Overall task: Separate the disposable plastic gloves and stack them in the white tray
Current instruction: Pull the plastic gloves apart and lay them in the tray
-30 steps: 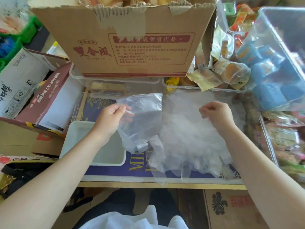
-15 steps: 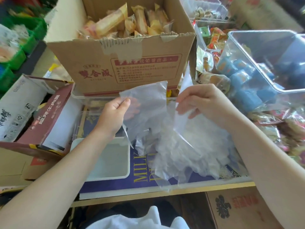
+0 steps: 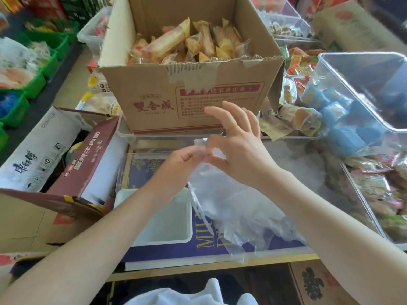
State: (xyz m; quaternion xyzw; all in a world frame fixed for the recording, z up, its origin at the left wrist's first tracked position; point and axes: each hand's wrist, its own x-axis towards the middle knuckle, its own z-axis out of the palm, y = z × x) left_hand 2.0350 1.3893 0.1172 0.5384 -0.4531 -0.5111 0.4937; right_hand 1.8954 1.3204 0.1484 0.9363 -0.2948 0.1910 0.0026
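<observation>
Head view: the clear plastic glove (image 3: pixel 231 201) hangs in the air in front of you, its cuff edge bunched up between your two hands and its body drooping down over the blue printed board (image 3: pixel 220 249). Your left hand (image 3: pixel 176 166) pinches that upper edge with thumb and curled fingers. Your right hand (image 3: pixel 237 146) meets it at the same spot, thumb and forefinger pinching the film, the other three fingers fanned out straight and upward; a thin ring sits on one of them. Just to the right, behind the held glove, the pile of loose gloves (image 3: pixel 297 168) lies as a pale, blurry heap. The white tray (image 3: pixel 165 239) sits just below your left wrist, to the left of the hanging glove; whether it touches the glove I cannot tell. Farther back stands an open cardboard box (image 3: pixel 191 102) full of wrapped snacks, and to the right a clear plastic bin (image 3: pixel 361 95) holds blue packets.
</observation>
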